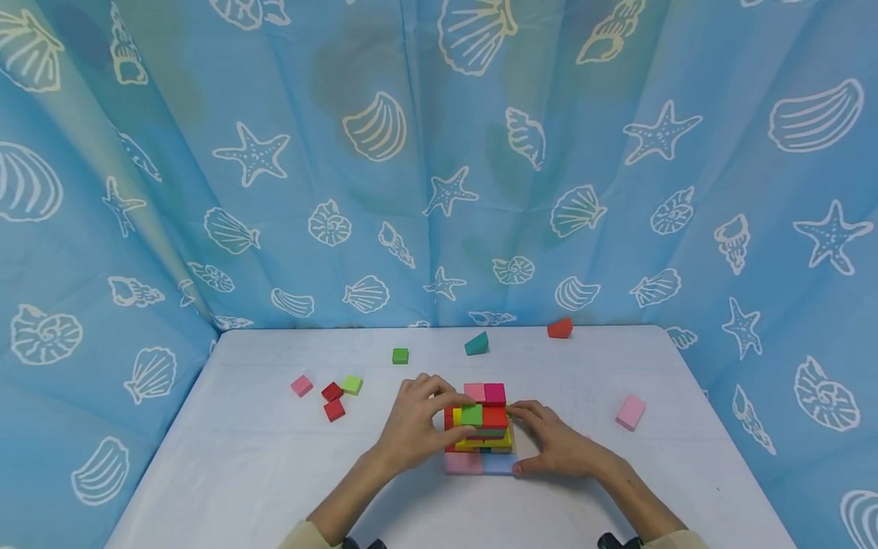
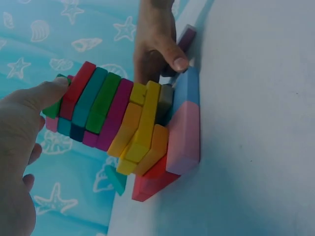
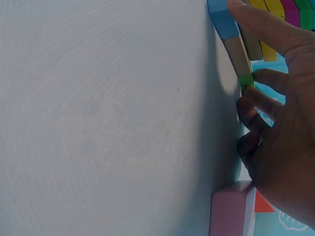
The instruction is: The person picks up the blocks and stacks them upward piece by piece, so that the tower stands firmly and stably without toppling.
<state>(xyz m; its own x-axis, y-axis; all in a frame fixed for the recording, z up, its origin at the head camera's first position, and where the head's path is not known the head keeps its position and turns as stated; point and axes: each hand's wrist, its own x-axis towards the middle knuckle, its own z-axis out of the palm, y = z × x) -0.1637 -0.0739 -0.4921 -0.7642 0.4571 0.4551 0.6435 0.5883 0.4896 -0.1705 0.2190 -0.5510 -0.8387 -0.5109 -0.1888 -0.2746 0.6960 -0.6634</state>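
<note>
A tower of coloured wooden blocks [image 1: 483, 438] stands near the table's middle, in layers of red, teal, green, purple and yellow. My left hand [image 1: 417, 419] pinches a green block [image 1: 472, 415] at the top of the tower between thumb and index finger. Two pink blocks [image 1: 484, 393] show beside that top layer. Low on the tower's right side, my right hand [image 1: 565, 446] grips the base, its thumb at the blue block [image 3: 224, 19] in front and a fingertip at the lime green block [image 3: 245, 80] behind. A pink block [image 2: 183, 142] forms the front left of the base.
To the left lie a pink block [image 1: 302, 386], two red blocks [image 1: 334, 410] and a lime block [image 1: 353, 384]. Farther back are a green cube [image 1: 401, 356], a teal piece [image 1: 476, 344] and a red piece [image 1: 560, 329]. Another pink block [image 1: 631, 412] lies right. A shell-patterned curtain [image 1: 439, 152] hangs behind.
</note>
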